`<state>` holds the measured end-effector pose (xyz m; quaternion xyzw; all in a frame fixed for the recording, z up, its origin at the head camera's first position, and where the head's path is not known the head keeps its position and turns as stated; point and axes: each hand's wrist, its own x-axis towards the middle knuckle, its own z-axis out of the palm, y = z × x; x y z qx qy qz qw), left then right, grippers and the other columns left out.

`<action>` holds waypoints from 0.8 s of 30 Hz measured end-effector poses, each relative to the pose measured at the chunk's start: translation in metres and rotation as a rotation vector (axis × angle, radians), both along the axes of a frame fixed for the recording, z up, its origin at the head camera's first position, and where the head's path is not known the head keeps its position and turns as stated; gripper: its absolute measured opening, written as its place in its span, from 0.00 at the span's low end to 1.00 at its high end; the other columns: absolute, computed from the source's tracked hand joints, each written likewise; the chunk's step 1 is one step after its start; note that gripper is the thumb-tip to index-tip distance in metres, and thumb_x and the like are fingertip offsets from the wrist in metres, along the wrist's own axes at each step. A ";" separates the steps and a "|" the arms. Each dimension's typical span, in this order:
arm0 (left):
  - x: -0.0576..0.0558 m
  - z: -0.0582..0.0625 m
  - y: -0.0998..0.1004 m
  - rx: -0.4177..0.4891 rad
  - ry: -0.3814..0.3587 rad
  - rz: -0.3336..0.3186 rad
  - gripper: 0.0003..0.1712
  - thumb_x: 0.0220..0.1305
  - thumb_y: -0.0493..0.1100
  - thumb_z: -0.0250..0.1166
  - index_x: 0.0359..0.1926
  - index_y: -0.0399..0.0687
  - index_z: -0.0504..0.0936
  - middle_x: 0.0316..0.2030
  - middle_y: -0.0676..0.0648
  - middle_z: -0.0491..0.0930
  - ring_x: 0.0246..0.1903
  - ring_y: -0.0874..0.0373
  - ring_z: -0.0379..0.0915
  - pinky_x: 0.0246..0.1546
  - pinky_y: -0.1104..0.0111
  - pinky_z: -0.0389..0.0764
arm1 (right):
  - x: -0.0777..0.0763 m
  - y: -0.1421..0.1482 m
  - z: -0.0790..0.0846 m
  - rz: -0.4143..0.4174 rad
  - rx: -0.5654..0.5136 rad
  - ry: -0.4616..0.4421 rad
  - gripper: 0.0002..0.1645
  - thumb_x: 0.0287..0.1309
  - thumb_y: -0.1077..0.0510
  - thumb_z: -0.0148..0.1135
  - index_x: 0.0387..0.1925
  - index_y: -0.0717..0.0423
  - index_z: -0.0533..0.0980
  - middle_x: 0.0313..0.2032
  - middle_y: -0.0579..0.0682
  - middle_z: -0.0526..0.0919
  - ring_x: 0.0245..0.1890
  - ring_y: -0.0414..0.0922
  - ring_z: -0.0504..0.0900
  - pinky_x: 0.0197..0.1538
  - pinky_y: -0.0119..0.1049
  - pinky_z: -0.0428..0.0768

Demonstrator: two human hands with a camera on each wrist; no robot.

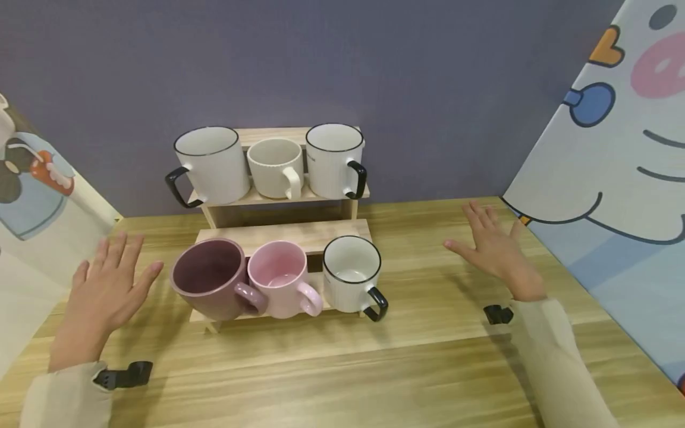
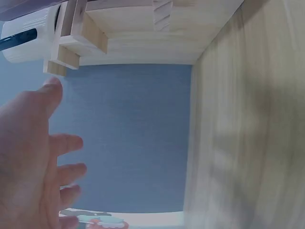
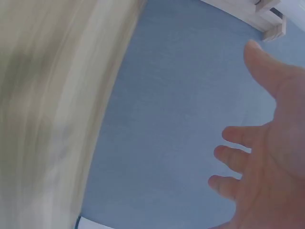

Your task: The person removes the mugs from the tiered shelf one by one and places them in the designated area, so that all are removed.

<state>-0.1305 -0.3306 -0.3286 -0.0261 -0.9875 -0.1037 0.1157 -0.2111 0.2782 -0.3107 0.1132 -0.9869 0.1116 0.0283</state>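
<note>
Head view: left hand (image 1: 107, 291) and right hand (image 1: 495, 249) hovered either side of the wooden rack (image 1: 289, 236), fingers (image 1: 132, 254) spread, gripping nothing. Six mugs (image 1: 277, 295) sat on it in two stepped rows, presumably so rear ones cleared the front; handles (image 1: 310, 299) angled frontward, likely for access.

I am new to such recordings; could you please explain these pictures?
There is no machine, only a person's bare left hand and right hand. The large picture looks forward and down from the head; the smaller two, from each wrist. A pale wooden stepped rack stands on a light wood-grain table. Upper row: large black-rimmed white mug, cream mug, smaller black-rimmed white mug. Lower row: mauve mug, pink mug, third black-rimmed white mug. Neither hand holds anything.
</note>
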 end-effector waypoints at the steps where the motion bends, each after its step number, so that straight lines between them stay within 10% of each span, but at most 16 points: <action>1: 0.001 -0.001 -0.001 0.002 -0.001 -0.004 0.39 0.74 0.59 0.37 0.73 0.38 0.43 0.70 0.26 0.42 0.69 0.27 0.34 0.55 0.29 0.47 | 0.000 -0.001 -0.001 0.006 -0.017 -0.004 0.55 0.63 0.29 0.46 0.74 0.57 0.36 0.74 0.61 0.36 0.72 0.67 0.36 0.57 0.79 0.28; 9: 0.006 -0.007 0.001 0.139 -0.052 -0.039 0.36 0.76 0.53 0.40 0.70 0.28 0.47 0.61 0.18 0.56 0.55 0.20 0.55 0.48 0.32 0.59 | -0.005 -0.007 -0.004 0.063 -0.144 -0.018 0.51 0.66 0.37 0.49 0.73 0.60 0.39 0.72 0.68 0.43 0.69 0.71 0.46 0.56 0.81 0.40; 24: 0.018 -0.027 0.011 0.393 -0.018 -0.048 0.26 0.75 0.46 0.41 0.62 0.27 0.61 0.52 0.24 0.70 0.46 0.38 0.73 0.37 0.58 0.74 | -0.018 -0.030 0.014 0.124 -0.435 -0.154 0.45 0.69 0.43 0.48 0.73 0.61 0.40 0.71 0.67 0.51 0.70 0.66 0.51 0.66 0.64 0.55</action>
